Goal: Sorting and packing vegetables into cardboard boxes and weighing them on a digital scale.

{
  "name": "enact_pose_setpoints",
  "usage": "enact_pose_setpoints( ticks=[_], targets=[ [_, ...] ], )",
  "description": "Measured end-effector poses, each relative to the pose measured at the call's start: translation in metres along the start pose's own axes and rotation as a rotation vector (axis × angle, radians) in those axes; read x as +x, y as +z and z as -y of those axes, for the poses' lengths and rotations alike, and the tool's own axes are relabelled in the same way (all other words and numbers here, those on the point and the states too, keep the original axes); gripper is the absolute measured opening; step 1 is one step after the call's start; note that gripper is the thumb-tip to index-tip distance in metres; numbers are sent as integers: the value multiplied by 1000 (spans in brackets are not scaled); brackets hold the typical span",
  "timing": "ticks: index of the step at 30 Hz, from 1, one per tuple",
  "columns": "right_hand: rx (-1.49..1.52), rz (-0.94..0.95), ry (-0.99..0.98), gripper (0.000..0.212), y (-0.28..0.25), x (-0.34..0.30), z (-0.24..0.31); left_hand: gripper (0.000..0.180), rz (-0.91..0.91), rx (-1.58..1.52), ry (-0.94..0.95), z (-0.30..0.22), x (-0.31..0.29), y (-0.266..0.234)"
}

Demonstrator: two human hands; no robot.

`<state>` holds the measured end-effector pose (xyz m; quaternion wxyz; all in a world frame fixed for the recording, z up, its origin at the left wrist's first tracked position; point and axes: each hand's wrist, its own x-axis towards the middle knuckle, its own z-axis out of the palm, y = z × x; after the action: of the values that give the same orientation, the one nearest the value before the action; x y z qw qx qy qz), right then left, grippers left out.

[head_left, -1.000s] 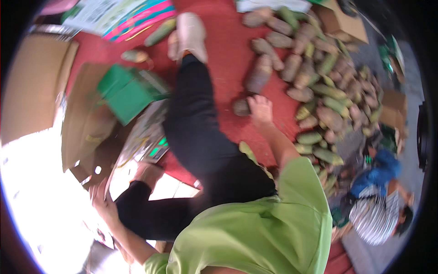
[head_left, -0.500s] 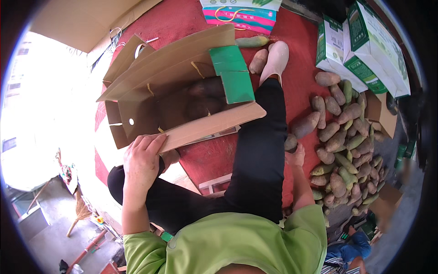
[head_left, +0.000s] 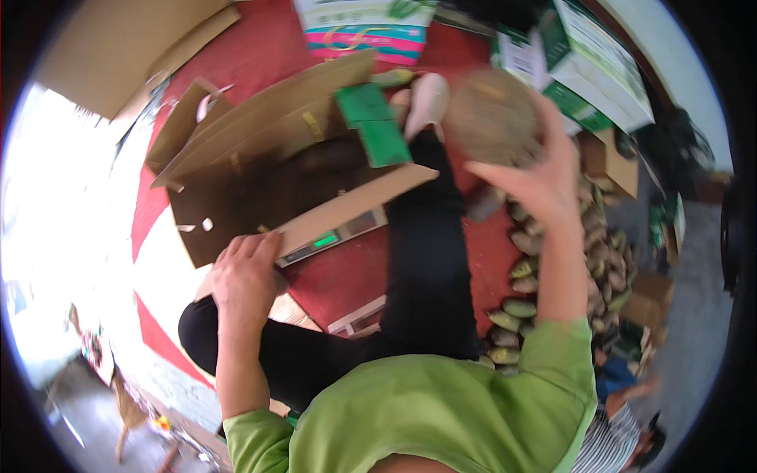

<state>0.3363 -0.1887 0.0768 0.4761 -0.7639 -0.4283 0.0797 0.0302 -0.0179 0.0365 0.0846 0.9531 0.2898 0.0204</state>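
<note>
My left hand [head_left: 243, 276] rests with its fingers over the near left edge of an open cardboard box [head_left: 355, 206], gripping the folded-out flap. Inside, the box is dark; the roots in it barely show. Beneath it a scale [head_left: 303, 251] shows a lit green display. My right hand [head_left: 548, 177] is raised on the right, wrapped round a muddy brown radish [head_left: 493, 118], which looks large and round end-on and is smeared by motion. The box's green end flap [head_left: 377, 130] stands to the left of that radish.
Right of my leg lies a heap of muddy radishes [head_left: 524, 268] on the red floor covering. White and green cartons [head_left: 603, 63] stand behind it. A colourful box [head_left: 367, 39] is at the far side. Another person [head_left: 611, 433] is at lower right. A broom [head_left: 128, 410] is at lower left.
My right hand has come up from beside my leg, lifting the radish high on the right. My left hand stays on the box. The whole view has shifted, and the scale display now shows.
</note>
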Motion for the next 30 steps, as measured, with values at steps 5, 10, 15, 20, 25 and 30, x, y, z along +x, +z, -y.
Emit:
enact_pose_setpoints(
  ticks=[5,10,15,20,25,30],
  targets=[
    [-68,210,-501,60,100,46,53,26,20,8,11,-3,1,1],
    [-429,546,-368,44,208,37,69,22,-17,31,89,2,0,3],
    [-453,520,-328,42,239,34,65,21,-18,6,120,7,0,8],
    [-134,120,-344,32,143,19,68,19,-33,-31,132,15,2,4],
    [-77,-310,-66,21,53,-36,-33,18,-50,-55,112,26,0,10],
    [-196,-205,595,23,10,-167,-179,17,-9,-41,65,20,4,8]
  ],
)
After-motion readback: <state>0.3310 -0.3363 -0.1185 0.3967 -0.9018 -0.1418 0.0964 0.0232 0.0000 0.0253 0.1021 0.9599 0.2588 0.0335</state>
